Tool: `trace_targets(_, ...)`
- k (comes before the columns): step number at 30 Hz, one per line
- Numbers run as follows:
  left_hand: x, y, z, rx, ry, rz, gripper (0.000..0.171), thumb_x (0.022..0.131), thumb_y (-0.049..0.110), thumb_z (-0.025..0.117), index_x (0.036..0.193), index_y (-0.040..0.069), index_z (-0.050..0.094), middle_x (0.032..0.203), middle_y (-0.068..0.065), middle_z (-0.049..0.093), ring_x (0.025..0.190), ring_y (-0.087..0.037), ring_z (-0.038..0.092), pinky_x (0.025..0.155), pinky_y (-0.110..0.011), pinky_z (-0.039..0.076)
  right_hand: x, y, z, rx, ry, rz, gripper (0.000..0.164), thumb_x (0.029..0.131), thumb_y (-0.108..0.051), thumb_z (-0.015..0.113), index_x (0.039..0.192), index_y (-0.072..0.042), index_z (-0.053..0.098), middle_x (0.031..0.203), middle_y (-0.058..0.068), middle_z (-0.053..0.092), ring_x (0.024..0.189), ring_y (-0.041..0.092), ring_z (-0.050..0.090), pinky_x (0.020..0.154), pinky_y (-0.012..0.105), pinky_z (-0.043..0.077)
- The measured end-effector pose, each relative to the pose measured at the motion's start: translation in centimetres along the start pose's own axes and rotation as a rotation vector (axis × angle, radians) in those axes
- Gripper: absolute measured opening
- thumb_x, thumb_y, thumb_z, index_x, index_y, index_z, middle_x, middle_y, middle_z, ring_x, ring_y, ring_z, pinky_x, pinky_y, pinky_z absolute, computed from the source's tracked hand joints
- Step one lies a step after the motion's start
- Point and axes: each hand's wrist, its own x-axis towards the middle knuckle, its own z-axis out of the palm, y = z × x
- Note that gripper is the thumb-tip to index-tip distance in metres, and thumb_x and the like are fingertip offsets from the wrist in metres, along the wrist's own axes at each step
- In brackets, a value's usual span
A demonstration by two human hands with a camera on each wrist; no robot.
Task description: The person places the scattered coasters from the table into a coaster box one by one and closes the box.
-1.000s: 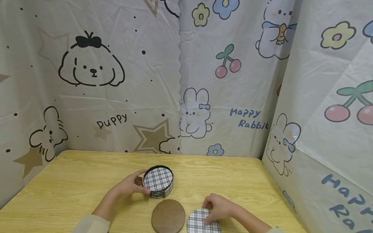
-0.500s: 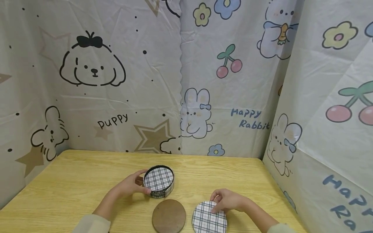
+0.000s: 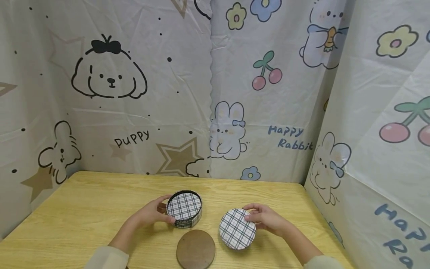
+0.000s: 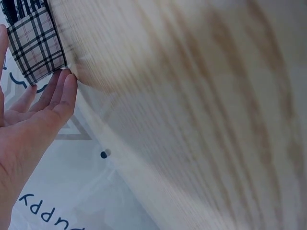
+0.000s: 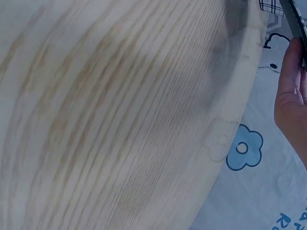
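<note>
In the head view, my left hand (image 3: pixel 151 213) grips the left side of a round plaid coaster holder (image 3: pixel 194 222) with a black inner rim. A plaid disc face (image 3: pixel 183 206) shows inside it. The left wrist view has my fingers against the holder's plaid wall (image 4: pixel 38 45). My right hand (image 3: pixel 268 220) pinches the right edge of a round plaid coaster (image 3: pixel 237 231), held tilted above the table; the right wrist view catches only its dark edge (image 5: pixel 294 24). Between the hands, nearer the front, a plain brown round coaster (image 3: pixel 196 249) lies flat.
Everything is on a yellow wood-grain table (image 3: pixel 100 194). Behind it hangs a cloth backdrop (image 3: pixel 161 112) with puppy and rabbit drawings, and another patterned cloth (image 3: pixel 379 168) closes off the right side.
My right hand has lifted the plaid coaster from near the front edge, moving it away from me. My left hand and the holder stay in place; the view has shifted slightly.
</note>
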Motion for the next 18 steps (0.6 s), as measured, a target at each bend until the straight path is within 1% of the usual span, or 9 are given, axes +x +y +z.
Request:
trace_targets(4,0.1,-0.1,0.1,0.007,0.007,-0.009,0.092,0.074,0.022,0.080,0.145,0.002,0.026,0.128,-0.027,0.051,0.117,-0.041,0.050,0.096,-0.053,0.044,0.8,-0.4,0.9,0.064,0.024,-0.040,0.051,0.092,-0.013,0.057,0.133,0.009,0.035,0.101,0.002,0.062,0.088,0.012,0.063,0.077,0.027,0.055)
trace_targets(8,0.1,-0.2,0.1,0.007,0.008,-0.017,0.092,0.074,0.023,0.080,0.145,0.002,0.026,0.128,-0.027,0.050,0.118,-0.041,0.050,0.096,-0.054,0.044,1.9,-0.8,2.1,0.126,0.046,-0.083,0.053,0.093,-0.011,0.054,0.135,0.011,0.031,0.097,-0.001,0.064,0.086,0.010,0.063,0.077,0.026,0.054)
trace_targets(13,0.1,-0.1,0.1,0.001,0.005,-0.006,0.092,0.074,0.023,0.080,0.145,0.002,0.026,0.128,-0.027,0.050,0.117,-0.041,0.050,0.096,-0.054,0.044,3.6,-1.4,4.0,0.213,0.103,-0.109,0.052,0.093,-0.009,0.054,0.135,0.010,0.031,0.093,-0.002,0.064,0.083,0.009,0.063,0.074,0.024,0.054)
trace_targets(18,0.0,0.0,0.1,0.004,0.010,0.000,0.092,0.073,0.023,0.080,0.145,0.002,0.026,0.128,-0.028,0.050,0.118,-0.042,0.050,0.096,-0.054,0.044,5.3,-2.0,5.8,0.293,0.137,-0.130,0.051,0.092,-0.009,0.054,0.135,0.009,0.032,0.095,-0.001,0.064,0.082,0.009,0.063,0.074,0.024,0.054)
